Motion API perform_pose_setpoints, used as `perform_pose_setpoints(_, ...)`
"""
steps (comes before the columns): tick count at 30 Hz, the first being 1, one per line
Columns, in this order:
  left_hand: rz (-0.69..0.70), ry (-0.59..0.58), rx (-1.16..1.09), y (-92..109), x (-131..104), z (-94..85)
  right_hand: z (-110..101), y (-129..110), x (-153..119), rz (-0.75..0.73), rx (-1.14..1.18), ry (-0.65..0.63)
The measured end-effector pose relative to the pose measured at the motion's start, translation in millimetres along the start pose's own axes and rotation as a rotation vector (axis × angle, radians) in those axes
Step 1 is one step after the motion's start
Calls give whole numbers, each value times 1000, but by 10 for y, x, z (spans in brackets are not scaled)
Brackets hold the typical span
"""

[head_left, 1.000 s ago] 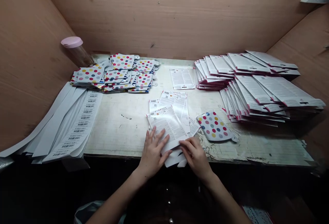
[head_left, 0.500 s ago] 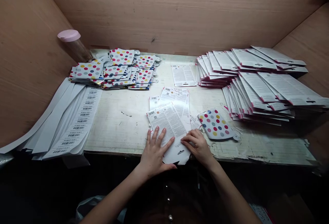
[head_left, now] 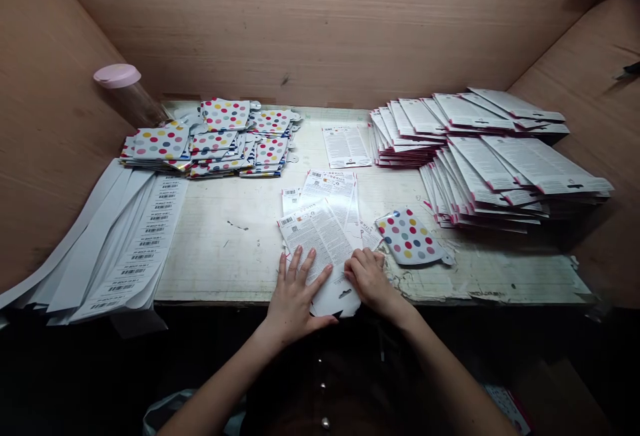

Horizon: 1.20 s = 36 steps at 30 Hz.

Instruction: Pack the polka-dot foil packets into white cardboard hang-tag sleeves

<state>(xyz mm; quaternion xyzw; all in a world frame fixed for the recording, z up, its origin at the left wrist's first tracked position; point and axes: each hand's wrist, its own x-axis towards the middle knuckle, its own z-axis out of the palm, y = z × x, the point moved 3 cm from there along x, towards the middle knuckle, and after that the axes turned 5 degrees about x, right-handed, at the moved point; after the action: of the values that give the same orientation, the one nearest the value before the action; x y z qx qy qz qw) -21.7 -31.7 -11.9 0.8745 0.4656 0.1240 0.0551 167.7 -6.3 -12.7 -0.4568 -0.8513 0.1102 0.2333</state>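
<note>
Head view shows the left hand spread over the printed card at the table edge, while the right hand curls beside it, pinch unclear, so uneven pressing could crease the card.

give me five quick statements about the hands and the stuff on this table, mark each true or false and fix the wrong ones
1. The left hand lies spread on the printed card. True.
2. The right hand is wrapped around a bottle. False: it is curled at the right edge of the printed card.
3. The lone polka-dot packet lies to the right of the printed card. True.
4. The barcode strip lies at the far right. False: it lies at the left.
5. The pink-lidded bottle is on the left, farther back than the barcode strip. True.
</note>
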Motion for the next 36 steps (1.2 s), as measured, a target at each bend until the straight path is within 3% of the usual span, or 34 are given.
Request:
perform_pose_setpoints(5, 70, -25, -74, -56, -43, -50, -192, -340, -505, -130, -32, -258)
perform_pose_setpoints(9, 219, -20, -216, -129, -123, -125, -444, -378, -544, -1, 146, -362)
perform_pose_setpoints(12, 241, -26, -305, -159, -177, -152, -438, -300, -294, -68, 219, -263)
perform_pose_setpoints(14, 174, -11, -391, -160, -192, -142, -327, -257, -147, -175, 191, -181)
perform_pose_setpoints(16, 15, 60, -479, -158, -184, -115, -189, -219, -59, -180, 227, -112)
perform_pose_setpoints(18, -174, 163, -515, -147, -163, -83, -75, -188, -26, -78, 309, -16)
perform_pose_setpoints(21, -393, 298, -433, -108, -127, -68, 23, -199, -58, 34, 259, 160)
perform_pose_setpoints(23, -522, 329, -309, -94, -115, -87, 50, -248, -105, 11, 116, 228)
perform_pose_setpoints(25, -610, 296, -178, -93, -108, -117, 59, -297, -141, -33, 22, 217)
perform_pose_setpoints(28, -649, 191, -94, -107, -84, -174, 47, -357, -139, -74, 18, 115)
perform_pose_setpoints(30, -645, 130, -156, -118, -54, -239, 29, -412, -106, -96, 29, 53)
perform_pose_setpoints(33, -611, 84, -448, -128, -2, -393, -26, -506, -35, -150, -11, 61)
perform_pose_setpoints(36, -579, 98, -809, -144, 35, -522, -152, -476, 133, -245, -74, 172)
